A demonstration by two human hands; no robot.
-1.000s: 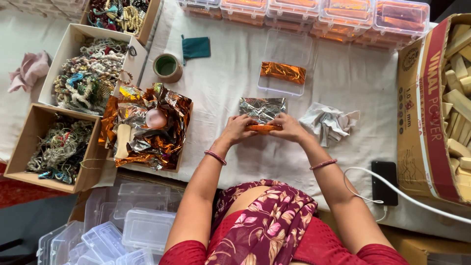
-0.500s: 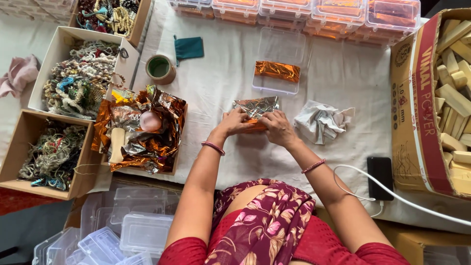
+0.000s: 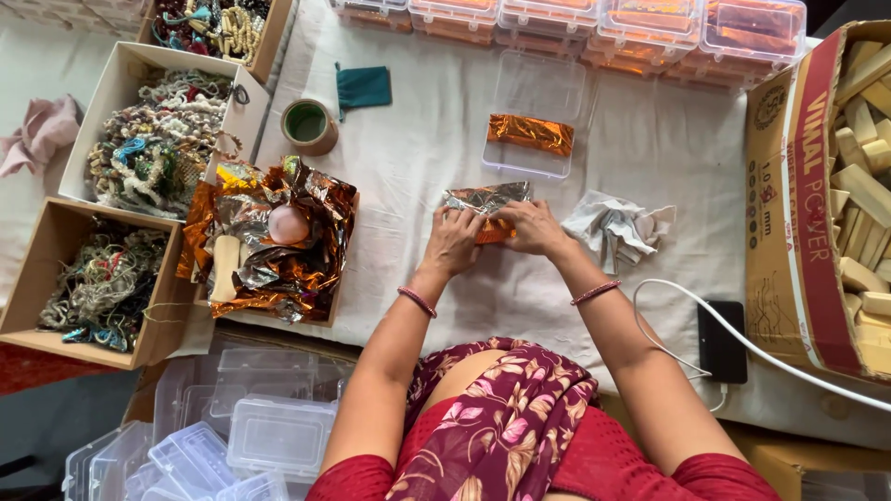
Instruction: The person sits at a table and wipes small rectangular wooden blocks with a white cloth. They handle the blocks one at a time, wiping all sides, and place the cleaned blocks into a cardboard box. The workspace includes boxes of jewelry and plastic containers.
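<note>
Both hands (image 3: pixel 492 237) pinch foil packet (image 3: pixel 487 206) near cloth's middle.

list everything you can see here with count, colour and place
foil packet: one, silver and orange, table centre, under both hands
open clear box: one, orange foil inside, behind the packet
lidded boxes: a row, clear with orange contents, far edge
crumpled paper: one, white, right of the hands
tape roll: one, green, left of centre
foil sheets: heap, orange and silver, left
phone: one, black, cabled, right
left hand: on packet
right hand: on packet
</note>
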